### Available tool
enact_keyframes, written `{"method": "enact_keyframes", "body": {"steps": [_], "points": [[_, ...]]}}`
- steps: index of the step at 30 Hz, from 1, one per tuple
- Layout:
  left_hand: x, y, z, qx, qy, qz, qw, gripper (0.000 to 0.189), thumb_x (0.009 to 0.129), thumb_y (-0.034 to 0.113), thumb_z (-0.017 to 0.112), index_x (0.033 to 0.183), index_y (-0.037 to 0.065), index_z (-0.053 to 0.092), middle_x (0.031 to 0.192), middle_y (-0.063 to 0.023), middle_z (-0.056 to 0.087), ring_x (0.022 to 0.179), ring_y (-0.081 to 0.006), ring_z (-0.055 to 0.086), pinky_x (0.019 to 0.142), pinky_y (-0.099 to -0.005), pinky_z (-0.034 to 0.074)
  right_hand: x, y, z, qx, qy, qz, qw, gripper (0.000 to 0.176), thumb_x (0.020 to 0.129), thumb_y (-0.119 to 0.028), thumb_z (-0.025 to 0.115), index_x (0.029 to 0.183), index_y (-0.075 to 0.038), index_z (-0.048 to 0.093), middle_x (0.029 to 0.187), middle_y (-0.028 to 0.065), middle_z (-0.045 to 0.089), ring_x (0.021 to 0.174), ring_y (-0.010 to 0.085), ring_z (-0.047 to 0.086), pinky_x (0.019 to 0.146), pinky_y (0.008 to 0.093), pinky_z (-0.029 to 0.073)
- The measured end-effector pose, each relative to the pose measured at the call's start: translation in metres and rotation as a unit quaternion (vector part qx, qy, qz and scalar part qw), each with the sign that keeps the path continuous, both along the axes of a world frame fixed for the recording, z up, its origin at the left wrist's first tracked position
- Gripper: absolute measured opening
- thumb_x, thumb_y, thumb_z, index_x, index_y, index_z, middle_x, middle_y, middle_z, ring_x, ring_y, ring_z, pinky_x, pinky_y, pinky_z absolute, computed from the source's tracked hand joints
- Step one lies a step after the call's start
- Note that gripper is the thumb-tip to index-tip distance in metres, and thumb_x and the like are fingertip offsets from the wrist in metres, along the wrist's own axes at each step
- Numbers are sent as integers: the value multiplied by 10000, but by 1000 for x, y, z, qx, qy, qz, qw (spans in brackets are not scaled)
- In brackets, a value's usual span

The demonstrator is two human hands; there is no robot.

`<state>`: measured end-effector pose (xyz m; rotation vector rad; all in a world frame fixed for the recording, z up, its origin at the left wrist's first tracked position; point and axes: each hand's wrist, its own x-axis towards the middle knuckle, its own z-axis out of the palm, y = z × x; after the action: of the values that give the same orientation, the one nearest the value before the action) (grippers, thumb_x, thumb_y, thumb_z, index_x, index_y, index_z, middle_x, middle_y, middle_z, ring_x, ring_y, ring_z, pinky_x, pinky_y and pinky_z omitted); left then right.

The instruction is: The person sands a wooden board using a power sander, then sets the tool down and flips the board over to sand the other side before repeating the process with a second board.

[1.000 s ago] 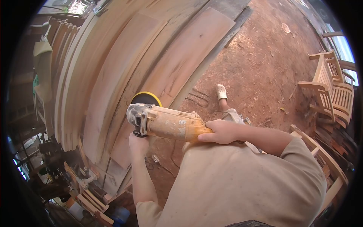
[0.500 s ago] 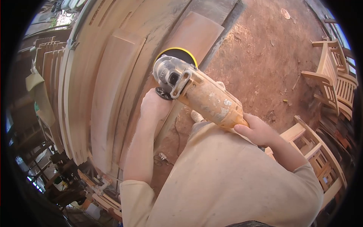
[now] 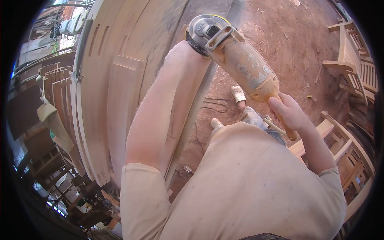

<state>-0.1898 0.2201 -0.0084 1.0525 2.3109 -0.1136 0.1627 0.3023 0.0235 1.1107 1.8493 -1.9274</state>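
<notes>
While the right hand point(image 3: 290, 114) is curling its fingers tight around the rear grip of the dusty orange sander point(image 3: 244, 68), probably steering the tail, the left hand point(image 3: 184, 54) is reaching way out, fisted round the side handle by the head, likely so it's pressing the pad flat onto the long wood panel point(image 3: 120, 92). Slatted chairs point(image 3: 356, 68) are sitting beyond on the dirt floor point(image 3: 296, 44).

My long wooden bench point(image 3: 156, 24) has two flat boards lying on it side by side: a pale board point(image 3: 120, 104) and a reddish board point(image 3: 187, 114) near the edge. Down below, the dusty red floor point(image 3: 280, 32) has a black cable point(image 3: 214, 105) looped on it, and slatted chairs point(image 3: 356, 68) standing.
</notes>
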Motion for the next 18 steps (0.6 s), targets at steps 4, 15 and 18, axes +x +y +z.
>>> {"method": "enact_keyframes", "body": {"steps": [4, 15, 18], "points": [[2, 2, 11, -8, 14, -5, 1000, 634, 854, 601, 706, 1177, 60, 779, 1209, -215, 749, 1195, -373, 696, 999, -457, 566, 0, -8, -14, -32, 6, -6, 999, 481, 1065, -430, 513, 1146, 12, 681, 821, -4, 573, 750, 105, 524, 712, 314, 455], [79, -230, 6, -23, -26, 217, 976, 218, 900, 170, 721, 1064, 32, 759, 1021, -225, 765, 1008, -401, 734, 862, -451, 571, -17, -50, 0, -44, -90, 279, 955, 621, 1020, -511, 603, 1290, 48, 632, 1228, 244, 684, 1180, 358, 662, 1019, 442, 500], [99, -240, 13, -7, -41, 263, 964, 198, 904, 165, 730, 1050, 37, 765, 1008, -237, 761, 984, -411, 735, 839, -449, 572, -10, -51, 1, -83, -53, 292, 951, 615, 1009, -494, 623, 1309, 43, 624, 1271, 261, 669, 1201, 371, 655, 1031, 452, 497]]}}
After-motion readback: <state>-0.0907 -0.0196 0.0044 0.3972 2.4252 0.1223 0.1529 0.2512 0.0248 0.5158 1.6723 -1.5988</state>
